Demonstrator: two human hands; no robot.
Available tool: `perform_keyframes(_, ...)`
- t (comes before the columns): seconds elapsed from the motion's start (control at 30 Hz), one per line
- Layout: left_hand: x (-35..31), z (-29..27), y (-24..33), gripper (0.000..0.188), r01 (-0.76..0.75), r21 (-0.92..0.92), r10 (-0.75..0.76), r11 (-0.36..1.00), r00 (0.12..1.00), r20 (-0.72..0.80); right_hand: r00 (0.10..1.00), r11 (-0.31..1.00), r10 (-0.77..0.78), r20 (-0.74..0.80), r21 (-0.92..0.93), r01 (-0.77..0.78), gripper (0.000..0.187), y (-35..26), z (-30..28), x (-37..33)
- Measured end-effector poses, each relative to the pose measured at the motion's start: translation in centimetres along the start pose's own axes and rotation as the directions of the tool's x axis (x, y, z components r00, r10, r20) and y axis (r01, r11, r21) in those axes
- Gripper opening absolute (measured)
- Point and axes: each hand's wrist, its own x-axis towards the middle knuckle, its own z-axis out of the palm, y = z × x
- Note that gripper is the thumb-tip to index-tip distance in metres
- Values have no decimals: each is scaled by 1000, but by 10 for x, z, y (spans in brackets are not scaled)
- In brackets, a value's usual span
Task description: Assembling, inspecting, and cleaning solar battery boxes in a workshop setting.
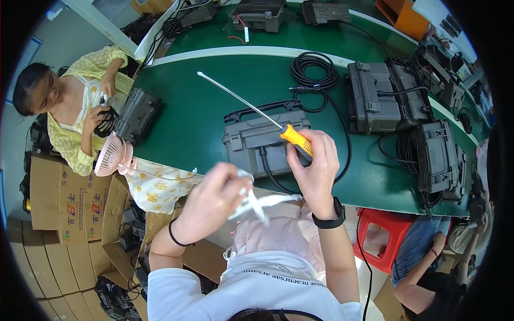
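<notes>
My right hand (318,165) is closed around the yellow-and-black handle of a long screwdriver (292,136). Its metal shaft points up and to the left, above a grey plastic case (246,140) with a black cable. In my left hand (218,198), smeared by motion, is a thin white strip-like thing (256,205) that hangs loose from the fingers; its exact kind I cannot make out. The case lies at the near edge of the green table, just ahead of both hands, and its cable (345,144) runs under my right hand.
More grey cases (375,96) with coiled cables stand at the right. A coiled black cable (315,72) lies farther back on the green table (187,123). At the left, a person holds a cable by another case (138,115), near a pink fan (112,155). A red stool (367,257) stands at the lower right.
</notes>
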Motion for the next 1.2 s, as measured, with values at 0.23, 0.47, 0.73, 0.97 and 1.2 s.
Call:
perform_keyframes(0.23,32,30,-11,26,-14,217,28,976,998,-61,1000,1000,5,-31,-18,-6,36,0,3,-1)
perform_keyframes(0.47,7,21,-1,15,-84,30,83,996,996,26,1000,1000,-7,-10,-21,6,35,-1,2,-4)
perform_keyframes(0.73,5,11,5,28,78,62,-55,995,949,-311,1000,999,-23,-20,-33,22,35,0,0,-3)
perform_keyframes(0.97,25,43,0,14,51,248,-10,968,987,-161,1000,1000,1,-11,-31,-1,35,-3,2,-3)
perform_keyframes(1.2,-17,22,8,13,21,185,1,983,993,-119,1000,999,-5,-13,-32,4,35,0,1,-2)
